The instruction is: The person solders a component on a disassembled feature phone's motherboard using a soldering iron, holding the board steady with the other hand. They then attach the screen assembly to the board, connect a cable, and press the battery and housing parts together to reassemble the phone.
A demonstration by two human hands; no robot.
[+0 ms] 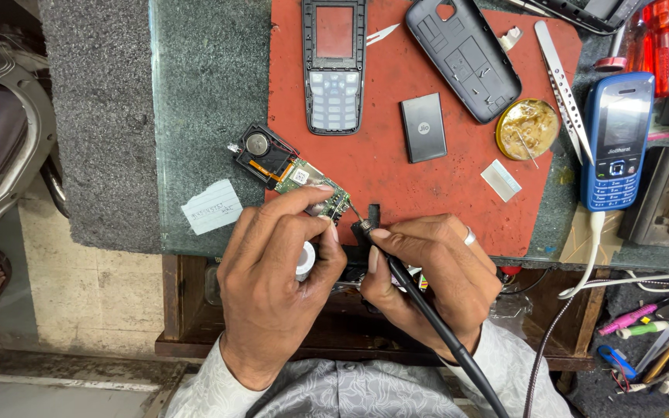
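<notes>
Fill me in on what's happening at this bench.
A person is working on a small phone circuit board at the edge of a red mat. The left hand steadies the board and grips a small white spool. The right hand holds a black soldering iron, tip at the board's edge. Phone shells, a battery and tweezers lie beyond.
</notes>
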